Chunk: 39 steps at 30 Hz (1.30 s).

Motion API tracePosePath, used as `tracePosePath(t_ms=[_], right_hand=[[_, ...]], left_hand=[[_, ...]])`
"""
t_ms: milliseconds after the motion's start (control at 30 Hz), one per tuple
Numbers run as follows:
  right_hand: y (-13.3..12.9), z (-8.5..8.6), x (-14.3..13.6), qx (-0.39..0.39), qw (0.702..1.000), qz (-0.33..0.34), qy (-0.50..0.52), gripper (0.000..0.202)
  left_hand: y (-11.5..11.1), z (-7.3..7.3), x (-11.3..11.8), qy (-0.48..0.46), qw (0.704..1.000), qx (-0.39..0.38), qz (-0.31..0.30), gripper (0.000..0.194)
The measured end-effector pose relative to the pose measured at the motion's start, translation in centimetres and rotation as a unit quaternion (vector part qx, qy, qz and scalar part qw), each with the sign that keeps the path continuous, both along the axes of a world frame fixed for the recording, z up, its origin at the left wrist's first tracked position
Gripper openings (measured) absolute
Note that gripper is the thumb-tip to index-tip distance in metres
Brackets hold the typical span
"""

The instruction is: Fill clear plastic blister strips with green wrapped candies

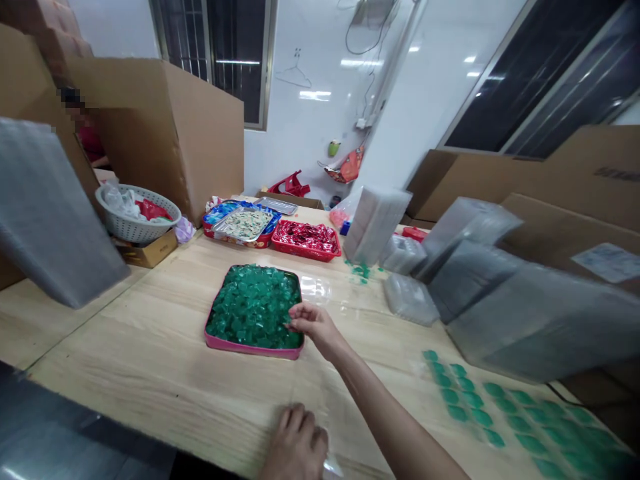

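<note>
So the right hand [321, 327] is hovering over the right rim of a pink-edged tray [240, 345], and its fingers [303, 311] are curling in, thumb and tips almost meeting. Can't tell if they're pinching anything, it's too blurry and small. The green pieces [253, 300] are filling that tray, sitting right under those fingertips and spreading out to their left.

The left hand [295, 445] is resting on the tabletop [150, 353], nearer the wearer than the right fingers. Its own fingers are bending downward, and a bit of clear plastic [333, 469] is showing just beside them. Can't tell if they're gripping it.

Beyond the right fingers, a red basket [327, 255] is holding shiny red bits [305, 237], and a metal tray [220, 233] of pale flakes [246, 225] is sitting to the left of that. Past the fingers and a little right, loose green scraps [361, 271] are lying near a tall stack of clear plastic [375, 227]. Well off to their right, rows of green squares [517, 421] are lying across the tabletop.
</note>
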State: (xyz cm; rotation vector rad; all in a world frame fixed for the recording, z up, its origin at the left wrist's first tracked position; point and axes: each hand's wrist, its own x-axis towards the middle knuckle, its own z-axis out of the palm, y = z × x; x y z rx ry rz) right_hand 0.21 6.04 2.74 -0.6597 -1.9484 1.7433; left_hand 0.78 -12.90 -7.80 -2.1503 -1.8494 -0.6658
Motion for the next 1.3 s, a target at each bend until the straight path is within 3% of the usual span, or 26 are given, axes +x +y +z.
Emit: tracePosePath(t_ms=[100,200,300,400,600,733,833,967,1067,1167,1300], right_hand=[[-0.3,0.5,2.8,-0.256,0.962,0.025,0.093,0.034],[-0.8,0.5,5.1,-0.341,0.931,0.032,0.125,0.035],[-1.3,0.2,6.8,-0.365,0.920,0.028,0.140,0.034],[-1.6,-0.5,8.1,-0.374,0.917,0.019,0.137,0.030],[-1.8,-1.4,9.4,-0.376,0.918,-0.015,0.129,0.025],[-2.4,-1.3,9.9,-0.360,0.926,-0.022,0.112,0.025],[-3.2,-1.5,10.2,-0.326,0.939,-0.039,0.099,0.025],[-4.1,-2.0,10.4,-0.267,0.958,-0.071,0.082,0.024],[-4.5,-2.1,10.6,-0.219,0.970,-0.082,0.066,0.024],[-4.8,-2.0,10.8,-0.175,0.980,-0.073,0.062,0.023],[-5.2,-1.6,11.1,-0.141,0.987,-0.056,0.052,0.022]], left_hand=[[0.1,2.5,-0.5,-0.055,0.987,-0.150,-0.031,0.050],[0.1,4.9,-0.6,-0.121,0.965,-0.231,-0.031,0.043],[0.1,6.9,-0.6,-0.169,0.950,-0.263,-0.019,0.029],[0.2,8.1,-0.5,-0.189,0.943,-0.272,-0.001,0.021],[0.2,7.8,-0.3,-0.197,0.945,-0.261,0.005,0.019],[0.7,7.9,-0.6,-0.300,0.939,-0.169,0.015,0.017],[1.6,8.9,-0.9,-0.437,0.894,-0.090,0.047,0.023],[2.9,10.1,-0.9,-0.555,0.826,-0.097,0.035,0.019],[3.6,10.1,-0.6,-0.668,0.736,-0.098,0.059,0.012],[4.2,9.8,-0.5,-0.754,0.644,-0.097,0.089,0.017],[4.6,9.7,-0.8,-0.787,0.599,-0.101,0.102,0.017]])
